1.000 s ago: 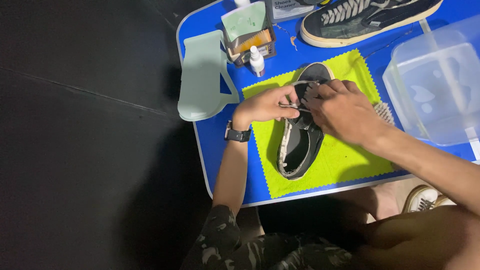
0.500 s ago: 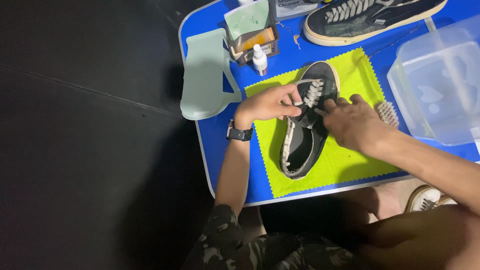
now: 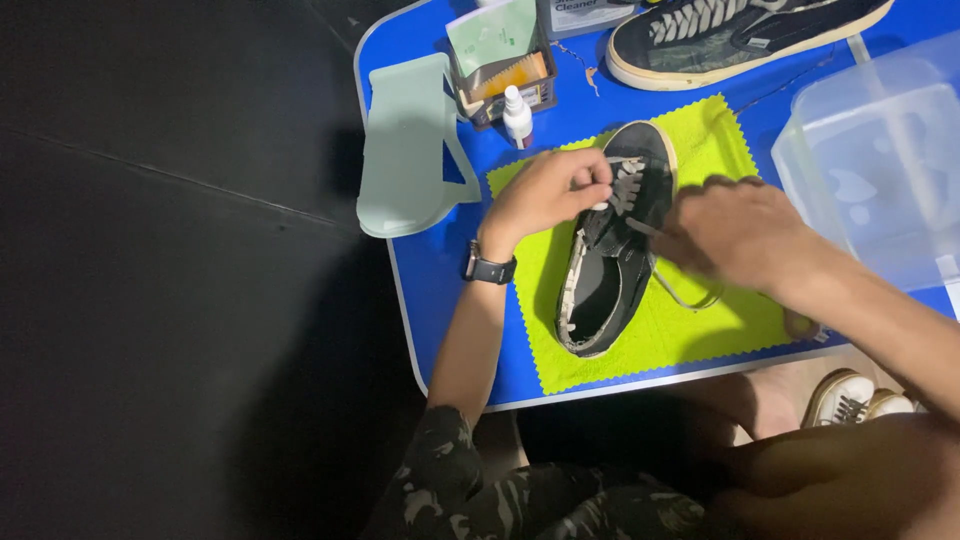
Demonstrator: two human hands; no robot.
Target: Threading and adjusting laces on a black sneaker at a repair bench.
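Note:
A dark sneaker [image 3: 610, 270] with a pale sole lies on a yellow-green cloth [image 3: 690, 320], toe pointing away from me. My left hand [image 3: 545, 195], with a dark watch on its wrist, pinches the white lace [image 3: 628, 178] at the upper eyelets. On the shoe's right side, my right hand [image 3: 735, 230] grips the other part of the lace, and a loop of it [image 3: 685, 295] hangs down over the cloth.
The cloth lies on a blue table [image 3: 425, 265]. A second sneaker [image 3: 740, 35] sits at the back, a clear plastic tub [image 3: 880, 170] at the right, a pale green stand [image 3: 405, 150] at the left, and a small box with a white dropper bottle [image 3: 517, 115] behind the shoe. Another shoe [image 3: 850, 400] lies on the floor.
My right hand has drawn away to the right of the shoe, pulling a loop of lace out. My left hand stays at the eyelets.

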